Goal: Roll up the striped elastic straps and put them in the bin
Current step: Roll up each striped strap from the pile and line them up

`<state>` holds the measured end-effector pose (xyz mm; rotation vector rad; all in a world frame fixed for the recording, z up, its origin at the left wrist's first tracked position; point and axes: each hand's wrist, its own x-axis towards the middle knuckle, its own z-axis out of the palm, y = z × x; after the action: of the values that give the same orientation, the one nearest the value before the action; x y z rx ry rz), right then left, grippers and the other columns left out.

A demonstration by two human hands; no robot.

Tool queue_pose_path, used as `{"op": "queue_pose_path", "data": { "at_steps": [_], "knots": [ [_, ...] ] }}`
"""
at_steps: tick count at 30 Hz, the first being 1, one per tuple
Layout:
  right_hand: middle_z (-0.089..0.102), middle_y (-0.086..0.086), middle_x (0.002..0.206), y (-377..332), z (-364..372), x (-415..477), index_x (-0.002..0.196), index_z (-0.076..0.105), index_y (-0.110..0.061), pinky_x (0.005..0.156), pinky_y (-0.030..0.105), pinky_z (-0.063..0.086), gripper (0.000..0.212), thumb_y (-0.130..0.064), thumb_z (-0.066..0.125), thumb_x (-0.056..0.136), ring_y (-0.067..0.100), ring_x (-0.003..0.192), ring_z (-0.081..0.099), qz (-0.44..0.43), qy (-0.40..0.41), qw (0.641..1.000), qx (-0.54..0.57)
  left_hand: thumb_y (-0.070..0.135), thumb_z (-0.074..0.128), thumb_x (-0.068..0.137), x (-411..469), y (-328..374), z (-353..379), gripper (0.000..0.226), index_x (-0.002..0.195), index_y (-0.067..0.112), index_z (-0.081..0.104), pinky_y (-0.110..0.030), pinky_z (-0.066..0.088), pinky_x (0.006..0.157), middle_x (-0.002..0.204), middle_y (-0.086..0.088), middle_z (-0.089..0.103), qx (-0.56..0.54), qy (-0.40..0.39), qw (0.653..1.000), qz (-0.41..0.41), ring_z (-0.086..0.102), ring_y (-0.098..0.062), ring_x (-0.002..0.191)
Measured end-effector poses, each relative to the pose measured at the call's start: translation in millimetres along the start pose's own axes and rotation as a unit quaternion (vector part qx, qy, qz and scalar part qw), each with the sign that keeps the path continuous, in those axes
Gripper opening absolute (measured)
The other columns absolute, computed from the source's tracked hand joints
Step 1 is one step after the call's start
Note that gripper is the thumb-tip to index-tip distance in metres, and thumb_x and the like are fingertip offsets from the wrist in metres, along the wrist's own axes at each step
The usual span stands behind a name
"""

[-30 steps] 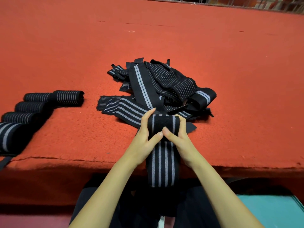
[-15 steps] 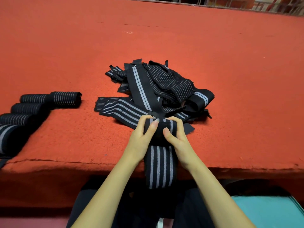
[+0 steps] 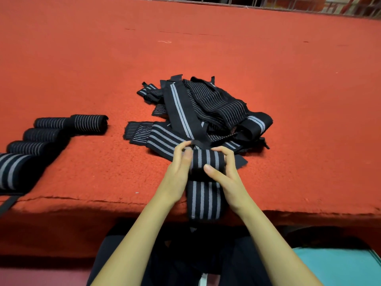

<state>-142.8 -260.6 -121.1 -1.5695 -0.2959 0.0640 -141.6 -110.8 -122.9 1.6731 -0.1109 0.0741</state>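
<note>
- At the near edge of the red felt table, the left hand and right hand curl their fingers tight around a half-rolled black elastic strap with white stripes.
- The roll has turned over since a second ago; its hanging tail is shorter; this roll looks nearly finished.
- Beyond lies the pile of loose striped straps; finished rolls sit to the left; no bin is in view.

Our left hand blurs at its fingertips, so we can't read just where they sit on the striped strap. Our right hand curls over the roll's right end and covers it. The strap's loose tail drops past the table edge and melts into the dark lap, its end lost. At left, the nearest rolled strap is clipped by the frame. The pile buries its lower straps. A teal thing is cut off at the corner.
</note>
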Motion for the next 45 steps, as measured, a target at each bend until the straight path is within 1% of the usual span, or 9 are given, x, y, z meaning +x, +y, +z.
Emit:
{"op": "queue_pose_path", "data": {
  "at_steps": [4, 8, 11, 16, 19, 22, 28, 37, 45],
  "knots": [
    [0.051, 0.003, 0.125, -2, 2, -2, 0.125, 0.043, -0.036, 0.094, 0.021, 0.044, 0.053, -0.034, 0.069, 0.078, 0.008, 0.114, 0.055, -0.009, -0.002, 1.0, -0.021, 0.055, 0.051, 0.09, 4, -3, -1, 0.032, 0.112, 0.033, 0.058, -0.042, 0.044, 0.103, 0.111, 0.015, 0.066, -0.033, 0.012, 0.999, -0.031, 0.059, -0.002, 0.11],
    [0.051, -0.012, 0.123, -3, 3, 2, 0.139, 0.033, -0.017, 0.084, 0.005, 0.042, 0.059, -0.02, 0.064, 0.089, -0.015, 0.103, 0.056, 0.02, 0.008, 0.999, 0.031, 0.047, 0.057, 0.084, -3, -11, 1, 0.039, 0.119, 0.033, 0.051, -0.039, 0.043, 0.103, 0.123, 0.004, 0.059, -0.011, 0.02, 0.998, 0.054, 0.056, -0.014, 0.118],
    [0.062, -0.006, 0.116, -2, 3, 5, 0.134, 0.044, -0.014, 0.081, 0.012, 0.048, 0.058, -0.032, 0.06, 0.081, -0.004, 0.1, 0.063, 0.051, 0.011, 0.998, 0.047, 0.047, 0.058, 0.084, -3, -20, 2, 0.043, 0.124, 0.042, 0.043, -0.052, 0.043, 0.103, 0.128, -0.003, 0.053, 0.026, 0.037, 0.996, 0.071, 0.055, -0.026, 0.12],
    [0.062, 0.001, 0.121, 2, 3, 5, 0.137, 0.04, -0.008, 0.089, 0.017, 0.048, 0.046, -0.009, 0.053, 0.093, 0.003, 0.107, 0.061, 0.03, 0.04, 0.998, 0.047, 0.056, 0.057, 0.082, 1, -16, 1, 0.072, 0.144, 0.036, 0.026, -0.038, 0.035, 0.113, 0.142, 0.006, 0.047, 0.004, -0.007, 1.0, 0.005, 0.044, -0.01, 0.133],
    [0.057, -0.006, 0.122, 5, 3, 5, 0.143, 0.031, -0.009, 0.089, 0.012, 0.045, 0.053, -0.006, 0.053, 0.094, -0.006, 0.106, 0.058, 0.013, 0.039, 0.999, 0.028, 0.051, 0.061, 0.084, 4, -9, -3, 0.06, 0.134, 0.026, 0.04, -0.024, 0.054, 0.073, 0.104, 0.014, 0.068, -0.045, -0.042, 0.997, -0.038, 0.067, -0.003, 0.085],
    [0.054, -0.011, 0.126, 5, 3, 6, 0.144, 0.03, -0.015, 0.093, 0.013, 0.044, 0.062, -0.019, 0.061, 0.09, -0.006, 0.112, 0.056, 0.012, 0.035, 0.999, 0.023, 0.034, 0.061, 0.092, 4, -8, -6, 0.042, 0.125, 0.021, 0.039, -0.019, 0.031, 0.033, 0.076, 0.005, 0.061, -0.088, -0.048, 0.994, -0.054, 0.044, -0.006, 0.04],
    [0.063, -0.008, 0.118, 5, 6, 9, 0.126, 0.05, -0.017, 0.09, 0.016, 0.046, 0.038, -0.031, 0.057, 0.092, 0.0, 0.109, 0.059, 0.017, 0.051, 0.998, 0.043, 0.01, 0.071, 0.083, -1, -6, -5, 0.051, 0.123, 0.028, 0.044, -0.022, 0.052, 0.081, 0.118, -0.012, 0.06, -0.123, -0.018, 0.992, 0.013, 0.062, -0.01, 0.106],
    [0.059, 0.011, 0.127, -3, 5, 10, 0.127, 0.045, -0.008, 0.102, 0.039, 0.047, 0.089, -0.071, 0.067, 0.07, 0.022, 0.119, 0.057, 0.045, 0.06, 0.988, 0.138, 0.01, 0.071, 0.077, -5, -3, -9, 0.059, 0.124, 0.038, 0.05, -0.022, 0.046, 0.09, 0.125, -0.014, 0.053, -0.088, -0.062, 0.992, 0.066, 0.058, -0.01, 0.106],
    [0.064, 0.004, 0.107, -1, -2, 11, 0.119, 0.048, -0.013, 0.088, 0.034, 0.051, 0.041, -0.027, 0.057, 0.081, 0.018, 0.1, 0.062, 0.049, 0.043, 0.979, 0.192, 0.053, 0.056, 0.082, -8, 1, -8, 0.047, 0.127, 0.041, 0.05, -0.036, 0.046, 0.098, 0.121, -0.007, 0.056, -0.096, -0.045, 0.994, 0.02, 0.057, -0.02, 0.115]
  ]
}}
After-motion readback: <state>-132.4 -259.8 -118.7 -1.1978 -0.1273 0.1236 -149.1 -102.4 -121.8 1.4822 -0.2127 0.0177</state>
